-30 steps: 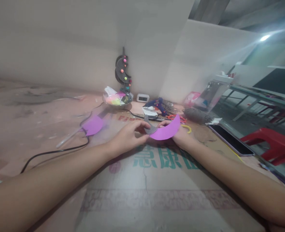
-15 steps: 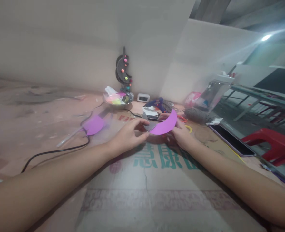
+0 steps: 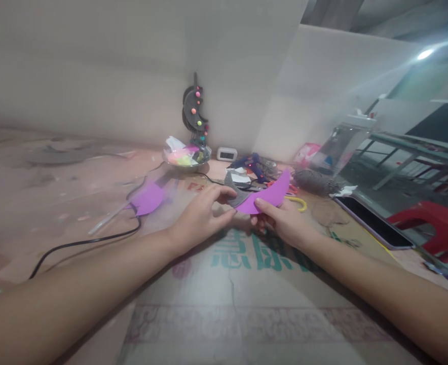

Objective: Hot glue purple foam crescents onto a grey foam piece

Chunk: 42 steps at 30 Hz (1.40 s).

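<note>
My right hand point(image 3: 285, 218) pinches a purple paper crescent point(image 3: 269, 196) near its middle, thumb on top. The crescent's pointed tip rises to the right. Behind the paper's left end lies a grey felt-like crescent point(image 3: 238, 194), overlapping it. My left hand point(image 3: 211, 213) grips the left side of these pieces, its index finger on the grey crescent and its thumb near the purple edge. Both hands are above a cardboard sheet point(image 3: 193, 299) with green printed characters.
Behind the hands are a blue glue gun point(image 3: 250, 163), yellow-handled scissors point(image 3: 297, 204) and a small white clock point(image 3: 227, 154). A bowl point(image 3: 184, 161) of scraps stands by a grey crescent decoration point(image 3: 192, 109). A purple cutout point(image 3: 150, 197) lies left, a phone point(image 3: 374, 223) right.
My right thumb has come round to the front of the purple crescent, which has shifted slightly right. More of the grey crescent shows. My left hand has barely moved.
</note>
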### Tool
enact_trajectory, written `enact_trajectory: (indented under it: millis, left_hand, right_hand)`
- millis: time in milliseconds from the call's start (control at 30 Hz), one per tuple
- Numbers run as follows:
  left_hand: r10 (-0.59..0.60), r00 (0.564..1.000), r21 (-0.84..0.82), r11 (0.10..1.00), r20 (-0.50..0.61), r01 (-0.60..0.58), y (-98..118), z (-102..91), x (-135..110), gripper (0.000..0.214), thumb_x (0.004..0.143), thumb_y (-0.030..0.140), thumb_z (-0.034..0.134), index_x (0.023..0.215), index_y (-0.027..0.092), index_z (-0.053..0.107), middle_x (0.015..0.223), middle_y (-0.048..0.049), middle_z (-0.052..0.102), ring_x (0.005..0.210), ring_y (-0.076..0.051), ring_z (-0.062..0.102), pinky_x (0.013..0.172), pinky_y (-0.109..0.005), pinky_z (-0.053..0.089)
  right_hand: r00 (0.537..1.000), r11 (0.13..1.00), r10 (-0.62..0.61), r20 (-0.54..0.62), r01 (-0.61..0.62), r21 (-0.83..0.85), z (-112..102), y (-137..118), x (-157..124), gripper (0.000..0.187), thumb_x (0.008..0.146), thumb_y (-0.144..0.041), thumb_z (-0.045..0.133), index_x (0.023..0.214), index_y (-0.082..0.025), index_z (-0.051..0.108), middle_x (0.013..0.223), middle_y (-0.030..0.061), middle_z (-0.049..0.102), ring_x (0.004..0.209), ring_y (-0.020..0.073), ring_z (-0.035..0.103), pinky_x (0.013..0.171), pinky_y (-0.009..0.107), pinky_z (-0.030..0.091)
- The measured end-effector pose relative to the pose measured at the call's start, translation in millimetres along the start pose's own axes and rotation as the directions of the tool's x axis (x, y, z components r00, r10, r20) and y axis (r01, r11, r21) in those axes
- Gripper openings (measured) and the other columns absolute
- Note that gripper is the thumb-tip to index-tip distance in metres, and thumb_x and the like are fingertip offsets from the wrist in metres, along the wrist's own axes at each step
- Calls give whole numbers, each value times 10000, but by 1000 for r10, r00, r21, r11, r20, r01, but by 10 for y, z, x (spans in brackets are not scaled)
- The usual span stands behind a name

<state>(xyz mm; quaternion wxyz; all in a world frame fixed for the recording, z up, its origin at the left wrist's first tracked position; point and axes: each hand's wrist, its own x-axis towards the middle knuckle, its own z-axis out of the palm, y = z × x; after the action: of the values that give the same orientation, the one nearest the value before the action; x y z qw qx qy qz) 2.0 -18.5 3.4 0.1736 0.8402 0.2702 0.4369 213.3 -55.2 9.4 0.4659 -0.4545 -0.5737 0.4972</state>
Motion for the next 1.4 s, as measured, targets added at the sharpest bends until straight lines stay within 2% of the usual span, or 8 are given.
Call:
enact_trajectory:
  millis: [733, 933, 1033, 1133, 1200, 1267, 1333, 1400]
  left_hand:
    - [-3, 1000, 4, 1000, 18, 3, 7, -13, -16, 234, 837, 218, 575, 1067, 183, 552, 1031, -47, 623, 920, -159, 587, 849, -320, 473]
    - [-31, 999, -26, 999, 8, 31, 10, -7, 3, 233, 840, 207, 563, 1072, 182, 561, 1033, -50, 625, 930, -161, 585, 857, -321, 477]
    - [-101, 995, -78, 992, -3, 101, -8, -5, 5, 228, 845, 217, 551, 1070, 184, 563, 1032, -55, 624, 929, -168, 594, 865, -334, 482]
    - [-145, 989, -166, 975, 14, 145, -10, -12, -6, 230, 835, 205, 546, 1064, 179, 553, 1036, -63, 620, 944, -175, 602, 886, -341, 481]
    - [-162, 986, -228, 959, 42, 167, 2, -18, -14, 222, 839, 193, 524, 1059, 181, 549, 1039, -65, 617, 962, -180, 603, 874, -336, 486]
    - [-190, 981, -265, 944, 47, 196, 15, -19, -16, 182, 858, 219, 508, 1029, 183, 559, 1017, -64, 619, 962, -185, 601, 844, -326, 491]
    - [-230, 973, -281, 932, 26, 228, 19, -11, -8, 146, 872, 278, 516, 966, 182, 574, 966, -56, 623, 930, -184, 599, 807, -316, 490]
    - [-271, 962, -305, 916, 11, 262, 7, 5, 7, 153, 867, 312, 538, 930, 178, 576, 931, -48, 620, 893, -178, 597, 779, -307, 487]
  right_hand:
    - [999, 998, 19, 48, -22, 67, -37, 18, 20, 300, 826, -416, 642, 707, -140, 632, 568, 28, 640, 441, 93, 519, 452, 217, 422]
    - [999, 999, -26, 30, 27, -35, -54, -25, 15, 308, 821, -448, 626, 727, -156, 593, 573, 14, 596, 475, 105, 514, 462, 238, 431]
    - [995, 984, -99, -17, 95, -151, -85, -90, 48, 222, 732, -326, 707, 816, -183, 560, 591, -28, 563, 486, 105, 505, 467, 241, 444]
    - [990, 983, -132, -55, 123, -135, -120, -117, 93, 390, 666, -148, 657, 1033, -217, 548, 762, -25, 617, 510, 95, 522, 476, 238, 459]
    - [995, 994, -97, -16, 96, -54, -134, -100, 105, 558, 657, -106, 594, 1189, -254, 518, 866, -10, 643, 537, 102, 550, 497, 254, 484]
    - [996, 999, -43, 77, 42, 19, -133, -68, 94, 644, 663, -99, 572, 1281, -259, 489, 874, 6, 667, 590, 132, 597, 547, 285, 517]
    - [989, 999, -13, 147, 6, 50, -117, -41, 68, 631, 676, -97, 570, 1290, -227, 506, 814, 18, 685, 652, 161, 635, 621, 314, 538]
    - [987, 999, -1, 162, -8, 54, -92, -30, 44, 579, 697, -106, 571, 1267, -205, 537, 783, 24, 695, 704, 171, 652, 687, 330, 542]
